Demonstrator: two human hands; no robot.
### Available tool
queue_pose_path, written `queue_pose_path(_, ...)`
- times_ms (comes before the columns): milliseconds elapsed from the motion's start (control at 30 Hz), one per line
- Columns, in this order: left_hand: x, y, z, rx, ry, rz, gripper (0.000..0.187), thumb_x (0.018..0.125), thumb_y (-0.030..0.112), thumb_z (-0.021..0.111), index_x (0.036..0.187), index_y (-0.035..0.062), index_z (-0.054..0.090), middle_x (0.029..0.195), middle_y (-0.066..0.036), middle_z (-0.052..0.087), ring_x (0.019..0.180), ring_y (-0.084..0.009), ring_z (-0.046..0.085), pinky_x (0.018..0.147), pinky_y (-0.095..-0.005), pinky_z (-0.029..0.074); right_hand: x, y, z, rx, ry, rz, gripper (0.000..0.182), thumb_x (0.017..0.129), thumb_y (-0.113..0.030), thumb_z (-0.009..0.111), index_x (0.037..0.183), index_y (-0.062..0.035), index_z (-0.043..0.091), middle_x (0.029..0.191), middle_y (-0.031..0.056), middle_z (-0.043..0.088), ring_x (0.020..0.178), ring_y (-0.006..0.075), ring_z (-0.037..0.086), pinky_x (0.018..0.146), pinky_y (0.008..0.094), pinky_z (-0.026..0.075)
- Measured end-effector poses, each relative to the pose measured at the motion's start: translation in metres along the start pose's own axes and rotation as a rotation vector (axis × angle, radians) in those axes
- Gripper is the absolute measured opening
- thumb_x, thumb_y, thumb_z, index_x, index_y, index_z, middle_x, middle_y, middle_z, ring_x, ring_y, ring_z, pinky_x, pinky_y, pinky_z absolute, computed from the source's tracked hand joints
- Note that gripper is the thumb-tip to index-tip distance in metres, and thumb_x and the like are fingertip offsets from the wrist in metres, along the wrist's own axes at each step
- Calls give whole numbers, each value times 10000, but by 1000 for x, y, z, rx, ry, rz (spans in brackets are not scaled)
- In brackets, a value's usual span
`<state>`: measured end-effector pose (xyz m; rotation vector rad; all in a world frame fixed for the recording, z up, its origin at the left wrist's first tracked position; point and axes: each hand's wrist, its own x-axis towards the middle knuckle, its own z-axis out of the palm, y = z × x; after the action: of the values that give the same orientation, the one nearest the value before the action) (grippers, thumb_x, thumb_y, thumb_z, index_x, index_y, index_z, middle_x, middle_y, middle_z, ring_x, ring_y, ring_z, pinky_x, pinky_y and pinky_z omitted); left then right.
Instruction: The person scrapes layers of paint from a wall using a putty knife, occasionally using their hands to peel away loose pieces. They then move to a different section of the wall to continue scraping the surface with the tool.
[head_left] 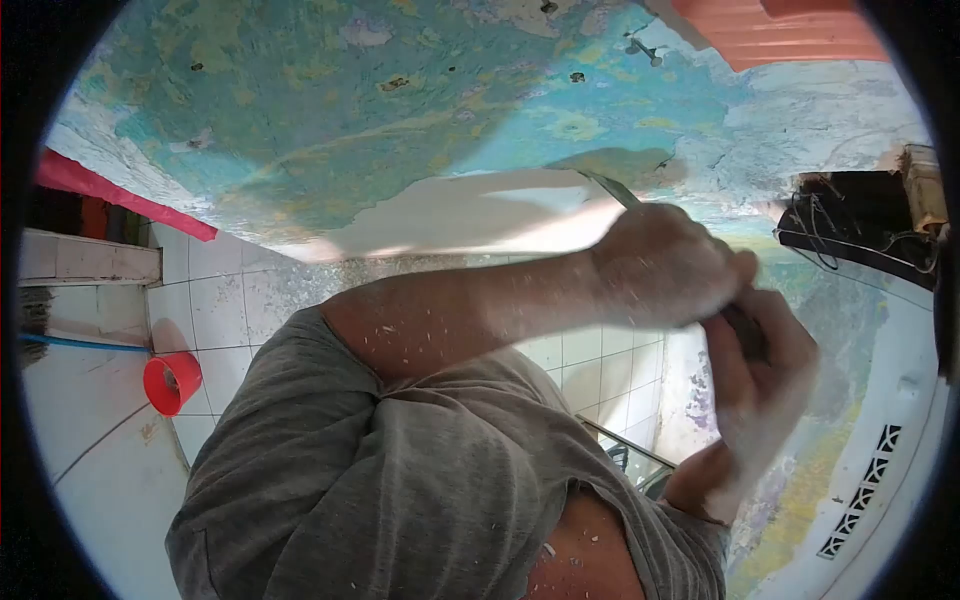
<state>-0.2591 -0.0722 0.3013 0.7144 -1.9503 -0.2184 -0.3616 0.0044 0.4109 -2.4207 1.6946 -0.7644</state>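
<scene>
My left hand (pixel 665 265) is closed around a scraper, close to its thin metal blade (pixel 614 190). The blade's tip meets or nearly meets the wall (pixel 400 130), whose blue-green paint is patchy and worn. Below and left of the blade, a pale smooth patch (pixel 450 212) shows where no blue paint covers the surface. My right hand (pixel 775 345) is curled just behind the left one, its fingers around a dark part that looks like the handle's end. My left forearm crosses in front of my chest, sprinkled with white flakes.
A red bucket (pixel 172 385) stands on the tiled floor (pixel 215 310) at left, near a pink cloth (pixel 125 190). A metal hook (pixel 645 50) juts from the wall. At right are a dark recess with loose wires (pixel 825 225) and vent blocks (pixel 862 490). Orange corrugated sheeting (pixel 785 30) is overhead.
</scene>
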Motion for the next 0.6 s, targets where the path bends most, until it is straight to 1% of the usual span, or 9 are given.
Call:
queue_pose_path(33,-2,-8,3,2,90,-2,162,802,220,673,873,93,600,631,-77,652,622,-258,699,530,-405,540,6,9,11,-44,-12,-129,90,774,29,683,854,44,646,676,99,657,596,94,588,530,259,441)
queue_pose_path(67,-4,-11,9,0,91,1,162,802,220,673,873,93,600,631,-77,652,622,-258,699,530,-405,540,10,21,19,49,-110,74,95,788,19,692,861,46,637,677,85,644,587,74,536,526,242,411)
queue_pose_path(167,-6,-8,13,-38,3,-64,144,786,186,659,882,90,611,616,-84,647,598,-254,693,512,-410,531,5,17,5,166,-153,219,93,807,1,697,867,37,635,673,72,629,598,57,504,526,241,399)
queue_pose_path(233,6,13,-5,-43,-47,-82,169,780,184,659,903,84,599,617,-82,649,595,-260,691,513,-416,530,-1,6,-16,125,-136,122,90,819,10,691,867,52,628,691,63,641,608,45,509,532,224,400)
queue_pose_path(300,11,24,-17,-45,66,11,200,776,194,668,922,82,590,633,-74,659,593,-263,692,519,-419,531,-2,-10,-30,184,-78,84,91,815,19,695,869,54,631,715,60,657,608,42,512,538,217,405)
queue_pose_path(367,4,6,-4,-20,70,17,214,784,206,687,934,90,589,638,-68,661,597,-261,692,526,-418,536,5,-2,-13,174,-81,83,103,812,32,695,892,62,638,739,71,676,637,62,555,570,222,440)
queue_pose_path(433,-15,-26,11,-86,-7,-111,224,796,211,701,954,101,587,658,-64,667,620,-246,698,537,-409,543,19,27,25,255,-193,74,113,803,57,689,902,77,640,746,89,689,701,92,618,626,225,482)
queue_pose_path(533,-16,-15,13,-28,-54,-153,247,808,213,703,988,100,579,665,-62,664,647,-230,703,546,-406,546,13,29,14,68,-272,105,123,809,75,675,925,90,640,783,110,703,774,122,660,678,231,509)
queue_pose_path(600,-3,4,6,-71,-22,-125,238,815,203,688,986,86,572,630,-61,645,626,-238,700,538,-409,545,10,9,-9,172,-208,115,118,813,70,676,926,78,643,773,109,698,782,123,662,679,236,513)
